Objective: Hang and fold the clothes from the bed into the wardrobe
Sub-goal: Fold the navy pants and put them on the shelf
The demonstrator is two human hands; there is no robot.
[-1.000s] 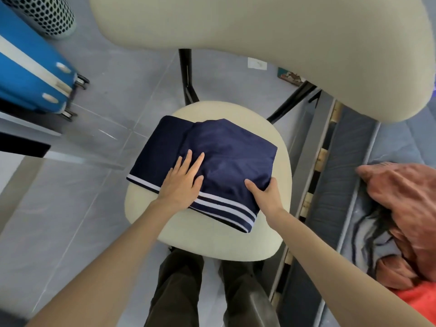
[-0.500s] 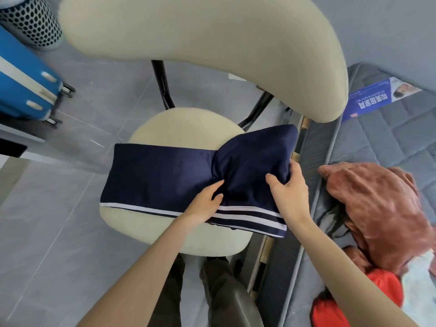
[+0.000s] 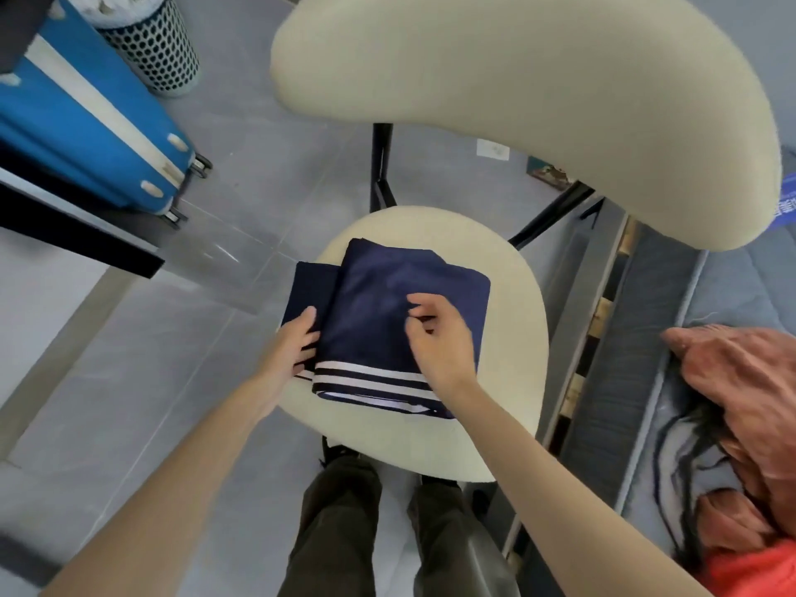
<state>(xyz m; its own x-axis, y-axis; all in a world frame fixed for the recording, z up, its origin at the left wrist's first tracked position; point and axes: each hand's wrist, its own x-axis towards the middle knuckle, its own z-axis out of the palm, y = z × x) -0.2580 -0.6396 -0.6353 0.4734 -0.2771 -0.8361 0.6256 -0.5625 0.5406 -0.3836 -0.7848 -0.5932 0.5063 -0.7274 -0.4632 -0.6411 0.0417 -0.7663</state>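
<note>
A navy garment (image 3: pixel 387 286) with white stripes along its near hem lies folded on the cream chair seat (image 3: pixel 508 381). Its right part is laid over the middle, and a narrower flap sticks out at the left. My left hand (image 3: pixel 293 346) rests on that left flap, fingers fairly straight, fingertips at the edge of the top fold. My right hand (image 3: pixel 439 346) is over the top layer with loosely curled fingers; no fabric is lifted. A rust-coloured garment (image 3: pixel 741 381) and a red-orange one (image 3: pixel 754 570) lie heaped on the bed at the right.
The chair's cream backrest (image 3: pixel 517 79) arches over the seat. A grey mattress (image 3: pixel 732 286) on a slatted bed frame (image 3: pixel 603 316) runs along the right. A blue suitcase (image 3: pixel 86 122) and a perforated bin (image 3: pixel 150 45) stand on the grey tiled floor at upper left.
The garment was spread wide half a second ago; its right part is now folded over the middle. My right hand let go of the right edge, and my left hand moved to the left flap.
</note>
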